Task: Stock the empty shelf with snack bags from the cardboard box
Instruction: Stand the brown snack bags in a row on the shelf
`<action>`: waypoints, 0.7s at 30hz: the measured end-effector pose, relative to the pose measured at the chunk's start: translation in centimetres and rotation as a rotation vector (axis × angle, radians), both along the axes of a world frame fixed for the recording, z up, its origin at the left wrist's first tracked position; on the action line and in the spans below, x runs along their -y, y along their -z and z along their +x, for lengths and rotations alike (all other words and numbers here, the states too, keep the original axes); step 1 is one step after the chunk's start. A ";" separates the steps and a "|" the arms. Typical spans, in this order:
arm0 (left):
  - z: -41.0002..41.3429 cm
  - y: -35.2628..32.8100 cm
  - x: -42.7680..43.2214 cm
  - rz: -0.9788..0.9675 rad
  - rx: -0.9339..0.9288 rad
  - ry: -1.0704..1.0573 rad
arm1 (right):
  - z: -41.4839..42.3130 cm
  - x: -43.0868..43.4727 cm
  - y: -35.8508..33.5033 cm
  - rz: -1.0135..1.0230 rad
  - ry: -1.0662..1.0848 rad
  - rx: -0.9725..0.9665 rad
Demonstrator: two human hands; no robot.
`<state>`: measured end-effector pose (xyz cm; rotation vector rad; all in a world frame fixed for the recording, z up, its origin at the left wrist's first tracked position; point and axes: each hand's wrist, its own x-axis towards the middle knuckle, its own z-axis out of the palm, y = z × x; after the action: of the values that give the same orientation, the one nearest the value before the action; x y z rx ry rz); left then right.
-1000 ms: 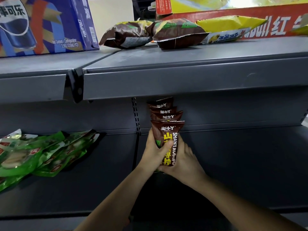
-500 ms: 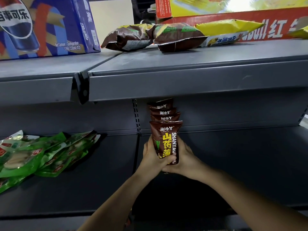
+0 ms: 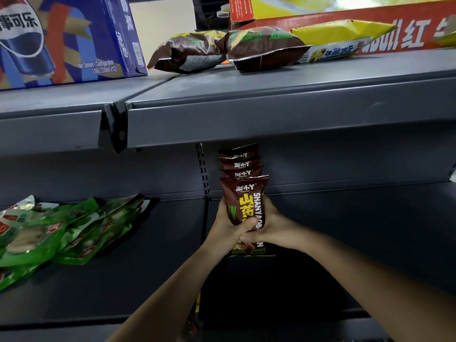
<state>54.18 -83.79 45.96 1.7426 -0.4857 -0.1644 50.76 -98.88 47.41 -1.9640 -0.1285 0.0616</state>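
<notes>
Four brown snack bags [image 3: 240, 164] stand in single file just right of the slotted upright [image 3: 201, 169], on the lower shelf [image 3: 357, 243]. The left hand [image 3: 225, 229] and right hand [image 3: 276, 228] wrap round the front bag [image 3: 243, 201], gripping its lower half. My worry is an uneven release: the puffy, slippery pouches could topple forward off the smooth steel. They are glossy foil pillows with crimped top seams, and the shelf is flat, matt grey.
</notes>
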 end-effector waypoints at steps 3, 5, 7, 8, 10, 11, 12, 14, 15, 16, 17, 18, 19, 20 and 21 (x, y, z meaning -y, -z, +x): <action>0.0 -0.2 0.3 -0.015 0.012 0.006 | 0.0 0.3 -0.2 -0.027 -0.004 0.030; -0.2 -0.4 0.2 -0.011 0.003 0.022 | -0.2 0.2 -0.2 -0.057 0.004 0.070; -0.3 -0.6 -0.4 0.011 -0.026 0.073 | -0.6 0.1 0.1 -0.060 0.013 0.074; -0.2 -0.8 -1.0 0.035 -0.040 0.112 | -0.8 0.1 0.3 -0.046 0.012 0.066; 0.0 -1.0 -2.3 0.106 -0.045 0.185 | -1.2 0.2 0.9 -0.041 0.003 0.052; 0.1 -1.1 -2.9 0.156 -0.046 0.213 | -1.4 0.3 1.1 -0.048 -0.001 0.047; 0.3 -1.2 -3.4 0.210 -0.047 0.237 | -1.5 0.4 1.3 -0.058 -0.001 0.046; 0.5 -0.9 -3.9 0.300 -0.037 0.278 | -1.4 0.4 1.4 -0.084 0.008 0.053; 0.4 -0.7 -3.9 0.325 -0.035 0.285 | -1.3 0.5 1.4 -0.100 0.011 0.057; 0.3 -0.5 -3.7 0.336 -0.033 0.284 | -1.2 0.5 1.4 -0.117 0.012 0.057; 0.2 -0.4 -3.6 0.339 -0.026 0.283 | -1.1 0.6 1.4 -0.131 0.012 0.052; 0.1 -0.3 -3.3 0.336 -0.011 0.281 | -0.9 0.7 1.4 -0.144 0.011 0.042; 0.0 -0.3 -3.1 0.337 0.007 0.273 | -0.9 0.7 1.3 -0.158 0.011 0.032; -0.1 -0.3 -3.0 0.344 0.016 0.259 | -0.8 0.8 1.2 -0.172 0.009 0.025; -0.2 -0.4 -2.8 0.357 0.021 0.246 | -0.8 0.8 1.1 -0.183 0.007 0.020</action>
<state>54.00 -80.95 46.31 2.0285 -0.7203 -0.4293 49.96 -99.66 46.30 -2.1484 -0.1335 0.0504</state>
